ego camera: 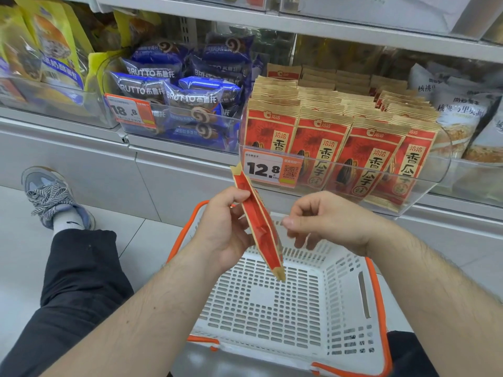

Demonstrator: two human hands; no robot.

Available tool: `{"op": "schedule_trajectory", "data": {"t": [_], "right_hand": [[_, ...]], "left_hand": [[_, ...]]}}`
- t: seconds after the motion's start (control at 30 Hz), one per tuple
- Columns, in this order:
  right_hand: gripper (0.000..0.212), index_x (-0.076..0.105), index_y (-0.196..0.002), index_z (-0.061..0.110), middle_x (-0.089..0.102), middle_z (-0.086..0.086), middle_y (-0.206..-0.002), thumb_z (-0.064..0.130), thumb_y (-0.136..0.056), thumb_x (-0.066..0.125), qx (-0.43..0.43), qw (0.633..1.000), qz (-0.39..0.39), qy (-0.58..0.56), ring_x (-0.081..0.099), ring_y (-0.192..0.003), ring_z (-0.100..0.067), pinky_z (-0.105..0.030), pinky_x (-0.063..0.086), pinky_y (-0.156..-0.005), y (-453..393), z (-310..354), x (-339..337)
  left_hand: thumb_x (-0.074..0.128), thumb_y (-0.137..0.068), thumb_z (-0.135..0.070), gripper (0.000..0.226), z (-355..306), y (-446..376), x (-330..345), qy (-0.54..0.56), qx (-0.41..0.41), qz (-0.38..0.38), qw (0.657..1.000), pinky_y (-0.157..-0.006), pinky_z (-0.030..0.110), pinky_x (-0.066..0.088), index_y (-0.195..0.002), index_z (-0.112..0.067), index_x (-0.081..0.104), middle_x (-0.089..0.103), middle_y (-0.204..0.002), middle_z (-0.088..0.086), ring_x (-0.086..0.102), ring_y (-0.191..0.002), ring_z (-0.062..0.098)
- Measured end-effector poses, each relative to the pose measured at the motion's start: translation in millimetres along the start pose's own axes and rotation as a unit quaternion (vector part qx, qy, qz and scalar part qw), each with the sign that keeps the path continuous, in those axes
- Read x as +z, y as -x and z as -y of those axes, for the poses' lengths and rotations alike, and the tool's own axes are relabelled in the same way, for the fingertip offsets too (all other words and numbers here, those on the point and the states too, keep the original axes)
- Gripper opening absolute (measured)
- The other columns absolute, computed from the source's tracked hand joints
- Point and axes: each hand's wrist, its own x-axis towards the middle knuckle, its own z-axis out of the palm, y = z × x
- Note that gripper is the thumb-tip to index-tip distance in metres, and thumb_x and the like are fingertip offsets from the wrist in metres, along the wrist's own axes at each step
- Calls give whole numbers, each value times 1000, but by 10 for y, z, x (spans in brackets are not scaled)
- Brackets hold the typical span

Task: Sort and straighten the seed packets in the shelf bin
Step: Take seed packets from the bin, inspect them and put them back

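Above the white shopping basket [285, 300], just in front of the clear shelf bin [424, 183]: a red-and-tan sunflower seed packet [260, 223], edge-on to the camera, tilted with its top toward the price tag [269, 170] reading 12.8. Gripped by the left hand [223, 229], thumb and fingers curled round its left side. Right hand [329, 221] just right of the packet, apart from it, fingers loosely curled and holding nothing. Inside the bin, rows of matching seed packets [334, 137] standing upright, front faces out, the rightmost ones leaning. Left of the bin, blue Brutto cake packs [174, 85] in a neighbouring bin. Far left of the basket, a grey sneaker [54, 197] on the tiled floor [16, 254].
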Motion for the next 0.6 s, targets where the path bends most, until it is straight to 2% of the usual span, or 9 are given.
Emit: {"op": "schedule_trajectory", "data": {"t": [0.07,0.1,0.17,0.23,0.3,0.37,0.5,0.6], "right_hand": [[34,61,-93,9,70,-13,-96,36,-78,75,42,996,-48,-63,69,-81,-25,-42,57,-79,-40,-62,-2],[44,59,-102,11,69,-14,-104,40,-73,75,68,991,-45,-105,69,-84,-27,-45,56,-82,-52,-89,7],[61,55,-120,14,68,-15,-112,43,-70,73,102,977,9,-185,68,-87,-31,-48,55,-85,-85,-149,57],[60,55,-128,15,69,-12,-108,40,-75,69,101,968,60,-223,67,-86,-29,-46,57,-82,-104,-181,130],[53,58,-125,16,71,-7,-98,37,-76,68,98,964,69,-236,67,-82,-23,-41,58,-76,-121,-195,190],[47,61,-119,18,72,-4,-93,38,-76,68,93,968,64,-226,67,-80,-19,-38,58,-72,-133,-201,211],[34,62,-120,15,76,-7,-102,30,-90,69,93,988,17,-122,73,-88,-21,-37,58,-73,-156,-200,212],[27,65,-114,17,77,-3,-100,31,-92,68,91,994,-2,-65,73,-92,-22,-41,59,-83,-162,-204,225]], "left_hand": [[57,-69,-24,25,9,19,-1,14,-2,22,1000,-75,41,53,-84,-6,65,65,-84,17,62,-77,29],[56,-68,-24,26,15,32,5,23,-4,36,999,-72,39,55,-84,-5,65,66,-81,16,64,-73,27],[56,-67,-23,30,31,42,14,44,-11,52,998,-69,41,60,-88,-4,65,65,-83,15,64,-75,28],[57,-67,-24,40,40,28,18,48,-23,54,997,-78,44,58,-101,-3,63,63,-91,17,62,-84,31],[57,-70,-24,42,38,23,19,39,-31,53,997,-81,42,58,-104,-2,64,65,-92,17,64,-83,30],[54,-78,-25,35,33,28,18,28,-36,52,998,-83,43,57,-100,-1,67,70,-92,17,68,-83,29],[40,-103,-35,41,26,20,7,-34,-28,23,999,-93,52,54,-116,-7,67,75,-107,17,72,-99,33],[40,-106,-35,39,30,11,21,-72,-15,-7,997,-92,51,56,-123,-9,65,75,-108,16,73,-101,32]]}}
